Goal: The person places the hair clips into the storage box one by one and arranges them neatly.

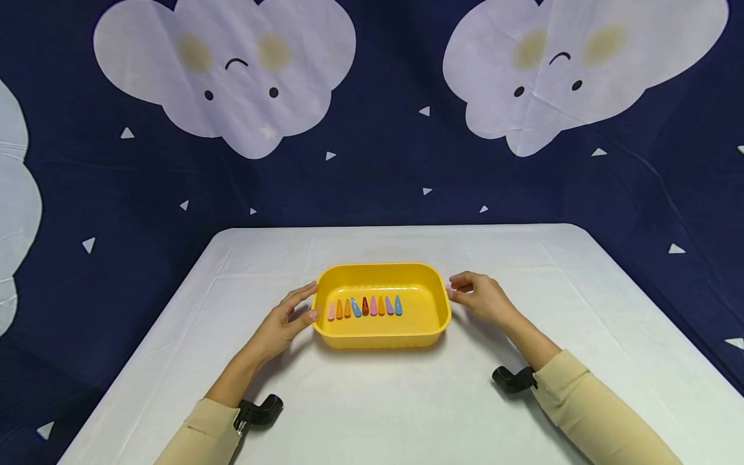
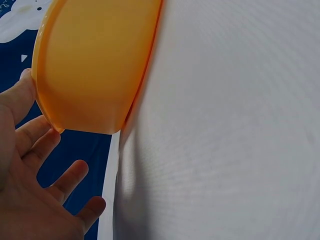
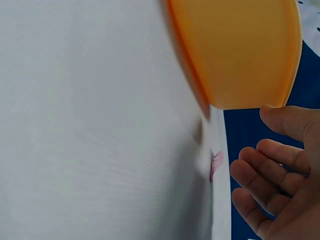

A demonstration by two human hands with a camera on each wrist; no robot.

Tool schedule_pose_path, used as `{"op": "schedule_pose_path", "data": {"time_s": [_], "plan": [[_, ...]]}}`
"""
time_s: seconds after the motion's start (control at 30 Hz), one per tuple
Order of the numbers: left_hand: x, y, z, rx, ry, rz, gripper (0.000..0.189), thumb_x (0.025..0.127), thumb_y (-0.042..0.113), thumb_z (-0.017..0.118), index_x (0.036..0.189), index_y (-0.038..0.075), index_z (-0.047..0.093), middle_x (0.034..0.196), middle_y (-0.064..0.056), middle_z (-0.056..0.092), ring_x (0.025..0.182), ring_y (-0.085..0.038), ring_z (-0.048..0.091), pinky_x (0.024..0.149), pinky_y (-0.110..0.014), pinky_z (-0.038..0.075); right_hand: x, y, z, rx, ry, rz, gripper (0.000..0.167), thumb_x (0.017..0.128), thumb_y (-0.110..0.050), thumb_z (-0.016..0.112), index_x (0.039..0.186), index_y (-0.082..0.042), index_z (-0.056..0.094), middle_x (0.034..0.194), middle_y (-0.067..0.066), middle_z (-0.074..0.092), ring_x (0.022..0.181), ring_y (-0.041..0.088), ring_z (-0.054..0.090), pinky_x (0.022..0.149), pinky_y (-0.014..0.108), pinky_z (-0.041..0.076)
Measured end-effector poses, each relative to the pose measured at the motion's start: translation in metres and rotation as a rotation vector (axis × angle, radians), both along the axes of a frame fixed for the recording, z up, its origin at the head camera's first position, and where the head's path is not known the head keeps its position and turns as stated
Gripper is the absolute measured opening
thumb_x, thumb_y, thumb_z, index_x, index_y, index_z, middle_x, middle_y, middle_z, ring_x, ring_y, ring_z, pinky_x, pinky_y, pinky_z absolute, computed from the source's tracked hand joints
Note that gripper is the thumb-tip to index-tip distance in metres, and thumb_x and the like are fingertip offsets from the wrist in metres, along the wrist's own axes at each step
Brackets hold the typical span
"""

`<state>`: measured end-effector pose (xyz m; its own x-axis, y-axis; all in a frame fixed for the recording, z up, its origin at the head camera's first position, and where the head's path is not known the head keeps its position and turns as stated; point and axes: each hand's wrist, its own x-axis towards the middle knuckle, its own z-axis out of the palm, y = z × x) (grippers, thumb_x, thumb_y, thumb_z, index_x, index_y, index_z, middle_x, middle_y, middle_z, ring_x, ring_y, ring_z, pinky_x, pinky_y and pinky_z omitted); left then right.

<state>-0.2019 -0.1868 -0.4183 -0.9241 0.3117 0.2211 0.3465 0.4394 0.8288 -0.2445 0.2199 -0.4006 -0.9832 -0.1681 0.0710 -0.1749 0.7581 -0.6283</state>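
A yellow plastic tray (image 1: 374, 341) sits on the white tabletop. Inside it, several snap hair clips (image 1: 365, 306) stand in a row: pink, orange, blue, dark red and purple. My left hand (image 1: 283, 326) is at the tray's left end, thumb and forefinger touching the rim, the other fingers spread. At the right end is my right hand (image 1: 481, 296), its thumb tip at the rim in the right wrist view and its fingers loosely bent, holding nothing. A pink hair clip (image 3: 216, 166) lies on the table outside the tray, close to the right fingers.
White cloth (image 1: 372, 407) covers the table, whose far edge lies behind the tray. Beyond hangs a dark blue backdrop (image 1: 383, 187) with clouds and small white triangles. Black wrist-worn devices (image 1: 261, 411) stick out from both beige cuffs above the cloth.
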Motion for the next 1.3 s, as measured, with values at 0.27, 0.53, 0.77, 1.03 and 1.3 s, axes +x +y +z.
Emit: {"op": "schedule_pose_path", "data": {"time_s": [0.27, 0.53, 0.77, 1.03, 1.3], "plan": [[0.001, 0.000, 0.001, -0.008, -0.003, 0.001, 0.052, 0.094, 0.022, 0.058, 0.142, 0.012, 0.043, 0.152, -0.012, 0.034, 0.143, -0.037, 0.024, 0.111, -0.066, 0.020, 0.001, 0.001, -0.006, 0.002, -0.025, 0.016, 0.038, 0.089, -0.027, 0.065, 0.119, -0.004, 0.062, 0.109, 0.013, 0.069, 0.099, 0.025, 0.066, 0.089, 0.042, 0.051], [0.001, 0.000, 0.002, -0.006, -0.006, 0.000, 0.052, 0.094, 0.022, 0.058, 0.142, 0.011, 0.042, 0.152, -0.012, 0.033, 0.143, -0.037, 0.023, 0.111, -0.066, 0.019, 0.001, 0.002, -0.007, -0.002, -0.034, 0.021, 0.036, 0.087, -0.022, 0.066, 0.118, -0.003, 0.062, 0.108, 0.013, 0.070, 0.098, 0.025, 0.066, 0.090, 0.043, 0.052], [0.000, 0.000, 0.002, -0.010, -0.001, 0.002, 0.053, 0.094, 0.022, 0.058, 0.142, 0.010, 0.042, 0.152, -0.012, 0.034, 0.143, -0.038, 0.024, 0.111, -0.066, 0.020, -0.001, 0.009, -0.008, 0.014, -0.024, -0.002, 0.038, 0.087, -0.022, 0.066, 0.119, -0.001, 0.061, 0.107, 0.013, 0.070, 0.095, 0.024, 0.067, 0.089, 0.043, 0.051], [0.000, 0.000, 0.001, -0.001, -0.009, -0.002, 0.052, 0.094, 0.021, 0.058, 0.142, 0.010, 0.042, 0.152, -0.012, 0.033, 0.143, -0.037, 0.023, 0.111, -0.066, 0.019, -0.005, 0.020, -0.009, 0.025, -0.029, -0.029, 0.041, 0.088, -0.027, 0.066, 0.119, -0.002, 0.060, 0.109, 0.014, 0.069, 0.098, 0.027, 0.067, 0.090, 0.045, 0.050], [0.001, 0.000, 0.002, -0.001, -0.013, -0.002, 0.053, 0.094, 0.022, 0.058, 0.143, 0.011, 0.042, 0.153, -0.012, 0.033, 0.143, -0.037, 0.023, 0.111, -0.066, 0.019, -0.007, 0.027, -0.010, 0.039, -0.042, -0.038, 0.042, 0.088, -0.029, 0.066, 0.119, -0.002, 0.060, 0.112, 0.015, 0.068, 0.101, 0.029, 0.065, 0.091, 0.045, 0.049]]}}
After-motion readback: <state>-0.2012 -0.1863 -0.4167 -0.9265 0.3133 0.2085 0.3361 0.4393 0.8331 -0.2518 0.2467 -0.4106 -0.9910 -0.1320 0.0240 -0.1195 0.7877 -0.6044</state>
